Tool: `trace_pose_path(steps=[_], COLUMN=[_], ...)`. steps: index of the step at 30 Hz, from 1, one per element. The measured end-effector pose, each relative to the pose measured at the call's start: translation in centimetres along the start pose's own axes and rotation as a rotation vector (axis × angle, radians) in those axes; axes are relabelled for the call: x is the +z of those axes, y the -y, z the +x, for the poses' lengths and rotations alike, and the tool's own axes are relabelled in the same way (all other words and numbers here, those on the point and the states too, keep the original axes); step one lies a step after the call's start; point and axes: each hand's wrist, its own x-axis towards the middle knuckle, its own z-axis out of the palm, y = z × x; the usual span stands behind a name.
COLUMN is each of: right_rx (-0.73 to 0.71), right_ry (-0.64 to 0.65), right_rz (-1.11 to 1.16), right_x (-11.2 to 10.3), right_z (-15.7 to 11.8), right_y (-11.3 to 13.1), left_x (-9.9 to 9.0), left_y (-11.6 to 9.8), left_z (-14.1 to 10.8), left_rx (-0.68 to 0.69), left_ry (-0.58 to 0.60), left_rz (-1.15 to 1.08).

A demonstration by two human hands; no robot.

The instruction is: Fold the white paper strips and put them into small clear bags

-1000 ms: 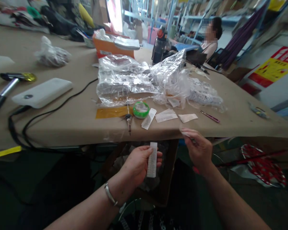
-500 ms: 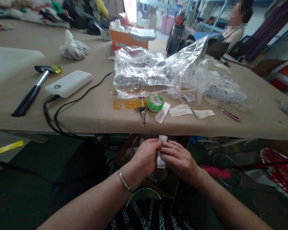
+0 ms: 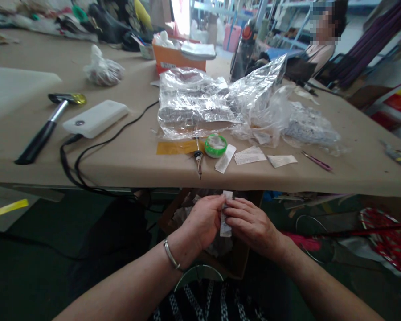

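Observation:
A narrow white strip (image 3: 226, 227) is held upright between my hands, just in front of the table edge. My left hand (image 3: 203, 218) pinches its left side near the top, with a bracelet at the wrist. From the right, my right hand (image 3: 252, 223) lays its bent fingers on the same strip. On the table beyond are a small stack of white strips (image 3: 225, 159), a fanned bunch (image 3: 250, 155) and another piece (image 3: 282, 160). A round green container (image 3: 215, 146) stands beside a soldering iron (image 3: 198, 158) whose tip points towards me.
Crumpled clear plastic (image 3: 200, 102) lies behind the strips. Pink tweezers (image 3: 317, 161) are to the right; a white power bank (image 3: 96, 118) and a hammer (image 3: 50, 127) are at left. Below the edge is an open box (image 3: 242, 261). A person (image 3: 324, 49) sits back right.
The view has shifted slightly. Both hands keep nearly the same pose around the strip, which now looks a little narrower.

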Motion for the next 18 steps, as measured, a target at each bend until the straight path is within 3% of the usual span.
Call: trace_pose_path(steps=[7,9,12,14,18], right_rx=[0.086,0.262,0.673,0.875,1.013], right_ry=[-0.031,-0.146,-0.299,-0.283,-0.223], right_rz=[0.133,0.242,0.406,0.586,0.922], right_x=[-0.2,-0.3,-0.3,0.0,1.0], right_z=[-0.2,-0.1,0.4,1.0,1.9], right_y=[0.6,0.6,0.2,-0.2,-0.6], left_x=[-0.2,0.0,0.4,0.7,0.8], left_y=[0.2,0.0,-0.2,-0.2,-0.3], left_z=[-0.1,-0.4,-1.0,-1.3,-1.9], left_rx=[-0.015,-0.031,-0.083,-0.086,-0.045], left_ry=[-0.029,-0.036,-0.033,-0.033,0.006], left_rz=[0.044,0.107,0.208,0.248,0.281])
